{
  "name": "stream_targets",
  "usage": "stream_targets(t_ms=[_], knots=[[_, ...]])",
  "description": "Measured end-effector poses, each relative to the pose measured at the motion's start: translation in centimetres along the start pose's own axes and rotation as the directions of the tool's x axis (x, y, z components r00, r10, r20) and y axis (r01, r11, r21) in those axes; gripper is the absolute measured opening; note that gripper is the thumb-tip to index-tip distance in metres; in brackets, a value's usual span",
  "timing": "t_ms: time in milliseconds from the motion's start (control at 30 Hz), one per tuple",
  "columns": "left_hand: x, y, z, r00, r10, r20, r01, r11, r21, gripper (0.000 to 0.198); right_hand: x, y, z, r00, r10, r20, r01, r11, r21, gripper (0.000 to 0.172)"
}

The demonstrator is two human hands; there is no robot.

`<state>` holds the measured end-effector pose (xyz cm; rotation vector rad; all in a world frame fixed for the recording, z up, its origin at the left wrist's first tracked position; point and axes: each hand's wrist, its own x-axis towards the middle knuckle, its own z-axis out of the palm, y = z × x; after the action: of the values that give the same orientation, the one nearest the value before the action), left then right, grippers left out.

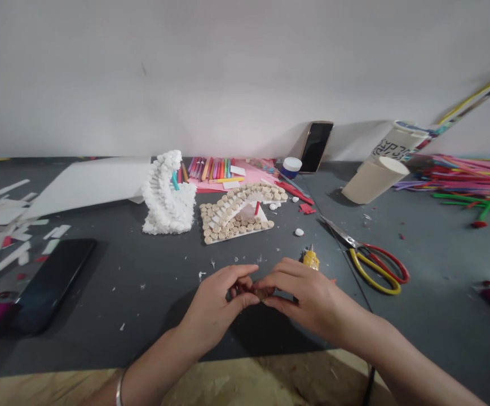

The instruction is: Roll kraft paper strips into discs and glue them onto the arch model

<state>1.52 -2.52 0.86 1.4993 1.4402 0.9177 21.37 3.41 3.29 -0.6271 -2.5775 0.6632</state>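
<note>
My left hand point(219, 299) and my right hand point(301, 287) meet over the dark grey table top point(143, 316). Between their fingertips they pinch a small brown rolled paper strip point(264, 292), partly hidden by my fingers. A yellow glue bottle point(311, 259) stands just beyond my right hand. Farther ahead lies a model of tan paper coils on white card point(236, 217), with a white fluffy curved structure point(167, 197) to its left.
Red-and-yellow-handled scissors point(374, 268) lie to the right, and a black phone point(50, 285) lies to the left. Coloured pens point(211, 168) sit on pink paper against the wall. Paper cups point(375, 179) and a heap of pipe cleaners point(473, 180) occupy the far right.
</note>
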Motion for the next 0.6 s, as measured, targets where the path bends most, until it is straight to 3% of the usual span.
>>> stream_targets(t_ms=[100, 200, 367, 467, 600], knots=[[-0.1, -0.2, -0.3, 0.998, 0.042, -0.044, -0.038, 0.996, 0.08, 0.031, 0.0, 0.4, -0.3, 0.999, 0.037, 0.009, -0.037, 0.999, 0.01, 0.01], [-0.1, -0.4, -0.6, 0.992, 0.077, -0.102, -0.062, 0.987, 0.147, 0.028, 0.1, 2.0, -1.0, 0.979, 0.202, -0.035, -0.199, 0.978, 0.058, 0.008], [0.6, -1.5, -0.8, 0.982, 0.149, -0.115, -0.103, 0.938, 0.332, 0.029, 1.7, 6.7, -2.4, 0.859, 0.499, -0.113, -0.489, 0.866, 0.106, 0.017], [1.3, -2.8, -1.1, 0.969, 0.192, -0.156, -0.084, 0.848, 0.523, 0.034, 3.3, 9.7, -2.7, 0.825, 0.551, -0.126, -0.539, 0.834, 0.121, 0.022], [1.9, -4.3, -1.7, 0.936, 0.256, -0.243, -0.033, 0.748, 0.663, 0.039, 5.2, 12.9, -2.1, 0.818, 0.563, -0.118, -0.547, 0.825, 0.143, 0.024]])
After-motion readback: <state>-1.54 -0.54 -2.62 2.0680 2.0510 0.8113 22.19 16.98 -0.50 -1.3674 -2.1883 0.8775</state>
